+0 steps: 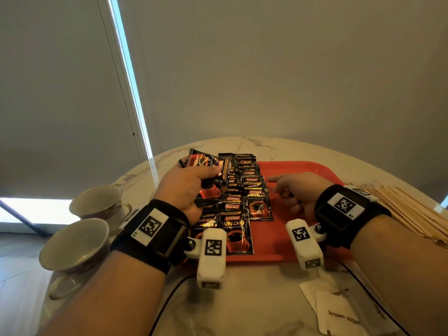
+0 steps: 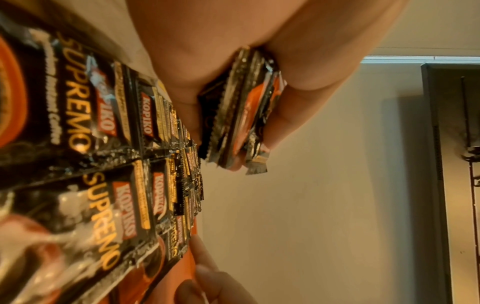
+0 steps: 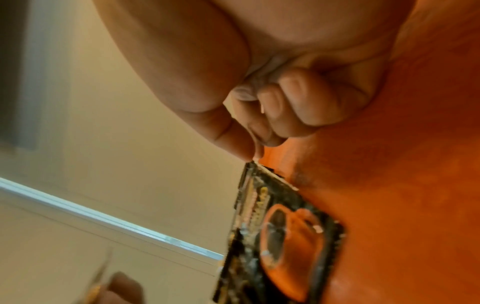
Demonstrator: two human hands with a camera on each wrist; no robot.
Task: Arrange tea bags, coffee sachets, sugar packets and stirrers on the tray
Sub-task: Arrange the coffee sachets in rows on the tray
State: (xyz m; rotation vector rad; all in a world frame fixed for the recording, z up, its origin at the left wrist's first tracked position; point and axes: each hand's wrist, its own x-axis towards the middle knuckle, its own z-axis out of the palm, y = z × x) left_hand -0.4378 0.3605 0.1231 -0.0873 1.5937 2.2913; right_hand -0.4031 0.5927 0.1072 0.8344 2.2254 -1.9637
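Note:
A red tray lies on the marble table. Two overlapping rows of black and orange coffee sachets run along its left side, also seen close up in the left wrist view. My left hand hovers over the far end of these rows and grips a stack of several coffee sachets between thumb and fingers. My right hand is over the tray's bare middle; its index finger points left, the other fingers are curled. Its fingertip touches the corner of a laid sachet.
Wooden stirrers lie in a pile on the table right of the tray. White brown sugar packets lie at the near right. Two cups stand at the left table edge. A black cable runs across the near table.

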